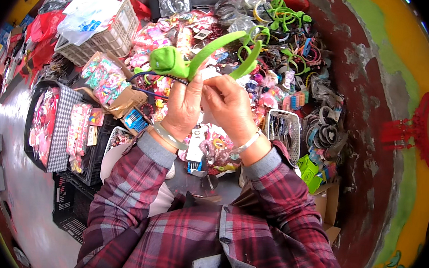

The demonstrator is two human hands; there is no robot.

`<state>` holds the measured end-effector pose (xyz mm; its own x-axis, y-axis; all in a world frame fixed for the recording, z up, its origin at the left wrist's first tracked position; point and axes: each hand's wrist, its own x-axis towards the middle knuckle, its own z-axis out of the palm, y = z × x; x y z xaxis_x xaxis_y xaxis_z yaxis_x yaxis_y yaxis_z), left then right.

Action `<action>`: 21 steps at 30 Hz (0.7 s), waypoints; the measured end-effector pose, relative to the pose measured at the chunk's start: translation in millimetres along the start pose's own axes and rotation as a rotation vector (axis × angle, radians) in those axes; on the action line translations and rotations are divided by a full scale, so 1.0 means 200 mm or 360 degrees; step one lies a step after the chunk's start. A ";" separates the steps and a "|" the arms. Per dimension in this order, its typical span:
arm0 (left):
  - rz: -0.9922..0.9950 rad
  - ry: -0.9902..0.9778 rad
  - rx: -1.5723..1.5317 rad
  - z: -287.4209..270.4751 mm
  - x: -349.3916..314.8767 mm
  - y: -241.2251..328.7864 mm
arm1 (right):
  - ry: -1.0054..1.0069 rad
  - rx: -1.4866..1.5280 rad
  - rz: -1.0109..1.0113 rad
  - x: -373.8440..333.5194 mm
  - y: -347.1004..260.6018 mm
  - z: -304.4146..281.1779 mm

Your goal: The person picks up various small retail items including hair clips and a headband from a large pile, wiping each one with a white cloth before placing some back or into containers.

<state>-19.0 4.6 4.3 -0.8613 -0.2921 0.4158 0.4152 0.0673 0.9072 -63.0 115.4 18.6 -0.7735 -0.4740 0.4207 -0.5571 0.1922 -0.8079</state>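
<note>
While both hands meet just above the picture's centre, the left hand (184, 106) grips a green headband (206, 54) between thumb and fingers, its padded frog-like piece at 10 o'clock of the hand. The right hand (230, 104) is curled, fingertips pinching near the band's base beside a scrap of white; what exactly it pinches I cannot tell. The headband arches up toward 12 o'clock, above the heaped goods.

Room is tight: hair accessories (273, 42) crowd everything from 11 to 2 o'clock, right up to the dark red wall (374, 112) at 3 o'clock. Bare grey floor (26, 189) lies at 8 o'clock.

A white crate (112, 35) at 10 o'clock carries a plastic bag (84, 18). A cardboard box (125, 100) just left of the left hand holds colourful clips. A small white basket (284, 127) just right of the right wrist holds dark pieces. A checked tray (61, 125) at 9 o'clock holds pink items, beside a black crate (90, 159) with carded goods.
</note>
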 end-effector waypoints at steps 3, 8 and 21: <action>-0.0147 0.0043 0.0004 0.01 0.00 0.07 | 0.0130 -0.0571 -0.0136 0.01 0.12 -0.06; 0.0077 -0.0036 0.0059 0.02 -0.01 0.04 | 0.0202 -0.0891 -0.0102 0.03 0.18 -0.08; -0.0077 0.0006 0.0083 0.05 -0.04 -0.04 | -0.0068 0.0214 0.0429 -0.02 0.14 0.00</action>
<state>-18.9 15.8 -5.7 -0.8788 -0.3001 0.3711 0.3571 0.1024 0.9284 -75.4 122.8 -5.9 -0.8732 -0.4575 0.1681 -0.2861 0.2019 -0.9367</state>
